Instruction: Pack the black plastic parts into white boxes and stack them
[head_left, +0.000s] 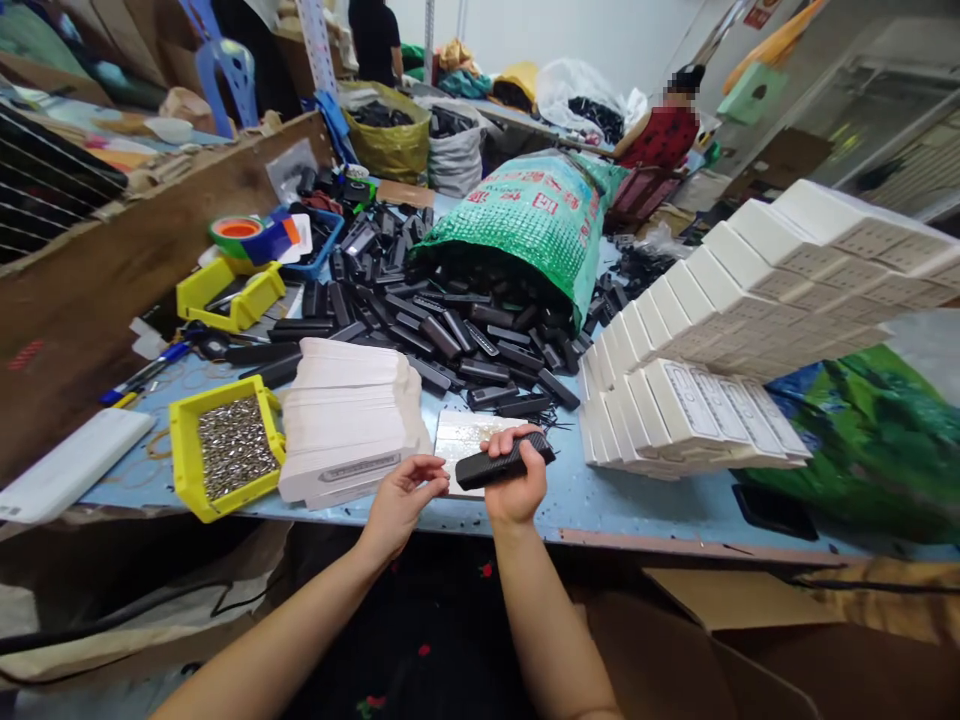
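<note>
My right hand (516, 480) is closed around a black oblong plastic part (501, 463), held level just above the front edge of the blue table (637, 495). My left hand (405, 500) sits close beside it, fingers curled, fingertips near the part's left end and over the stack of flat white cartons (349, 420); nothing shows in it. Behind my hands a small clear sheet (465, 435) lies on the table. A big heap of the same black parts (450, 320) spills from a green woven sack (540, 215).
A yellow bin of small metal pieces (229, 445) stands at front left, another yellow bin (229, 290) and tape rolls (240, 232) behind it. Rows of folded white boxes (720, 340) fill the right. A wooden board (112, 270) borders the left. People work at the back.
</note>
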